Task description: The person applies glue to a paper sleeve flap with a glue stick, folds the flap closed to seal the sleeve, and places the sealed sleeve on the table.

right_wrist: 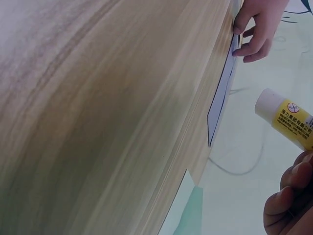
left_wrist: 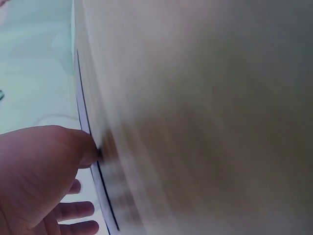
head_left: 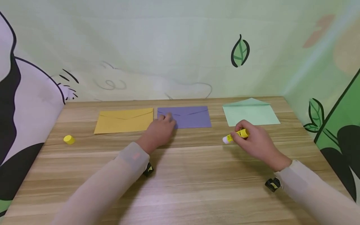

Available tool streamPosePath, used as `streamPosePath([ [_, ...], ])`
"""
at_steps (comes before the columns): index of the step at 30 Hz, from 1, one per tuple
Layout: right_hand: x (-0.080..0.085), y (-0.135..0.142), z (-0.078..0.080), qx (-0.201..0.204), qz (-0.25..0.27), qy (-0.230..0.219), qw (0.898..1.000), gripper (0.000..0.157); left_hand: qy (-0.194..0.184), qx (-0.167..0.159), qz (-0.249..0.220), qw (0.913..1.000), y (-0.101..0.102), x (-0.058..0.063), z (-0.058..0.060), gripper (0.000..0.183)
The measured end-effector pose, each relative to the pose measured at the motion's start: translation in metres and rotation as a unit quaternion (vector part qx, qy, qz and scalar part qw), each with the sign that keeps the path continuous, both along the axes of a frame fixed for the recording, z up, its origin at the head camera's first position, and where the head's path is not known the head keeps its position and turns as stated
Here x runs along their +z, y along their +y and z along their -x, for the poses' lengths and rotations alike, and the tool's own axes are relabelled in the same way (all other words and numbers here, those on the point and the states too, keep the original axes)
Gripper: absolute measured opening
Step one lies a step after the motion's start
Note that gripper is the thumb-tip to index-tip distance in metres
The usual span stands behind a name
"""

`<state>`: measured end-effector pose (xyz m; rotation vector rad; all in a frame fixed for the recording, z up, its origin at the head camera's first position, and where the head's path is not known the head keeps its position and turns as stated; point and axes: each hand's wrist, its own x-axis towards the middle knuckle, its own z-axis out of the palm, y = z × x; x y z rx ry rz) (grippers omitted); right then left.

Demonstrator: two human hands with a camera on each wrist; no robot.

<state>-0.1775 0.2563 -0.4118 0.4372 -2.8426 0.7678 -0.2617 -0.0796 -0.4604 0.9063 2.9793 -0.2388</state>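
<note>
The left hand point(head_left: 162, 129), loose-fingered on the purple envelope point(head_left: 192, 117) mid-frame, should steady it while the right hand point(head_left: 258, 141), centre-right, grips the glue stick point(right_wrist: 287, 117).

You work in soft light — your sleeves point(head_left: 109, 181) throw diffuse shadows on the table point(head_left: 202, 178), and a pale sheen lies between them. Your left wrist view smears the table into blur — the right shows the glue stick's point(right_wrist: 287, 118) print legibly.
</note>
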Motion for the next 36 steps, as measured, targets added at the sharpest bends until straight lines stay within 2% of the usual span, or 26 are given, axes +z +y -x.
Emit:
streamPosePath([
  [8,-0.001,0.004,0.000,0.003,-0.004,0.014,1.000,0.014,-0.023,-0.035,-0.020,0.9989,0.026,0.007,-0.008,0.038],
  [13,-0.001,0.007,0.000,-0.002,-0.005,0.008,1.000,0.016,-0.032,-0.060,-0.048,0.9965,0.053,0.013,-0.010,0.036],
  [20,-0.004,0.011,0.001,-0.001,-0.007,0.019,1.000,0.014,-0.042,-0.074,-0.066,0.9941,0.087,0.019,-0.011,0.038],
  [27,-0.007,0.016,-0.003,0.000,-0.005,0.024,1.000,0.013,-0.053,-0.069,-0.065,0.9940,0.122,0.015,-0.007,0.046],
  [31,-0.008,0.019,-0.010,0.001,0.002,0.036,0.999,0.012,-0.060,-0.082,-0.071,0.9923,0.148,0.012,-0.009,0.049],
  [36,-0.011,0.020,-0.014,0.002,0.000,0.043,0.999,0.013,-0.047,-0.097,-0.048,0.9931,0.169,0.010,-0.011,0.051],
])
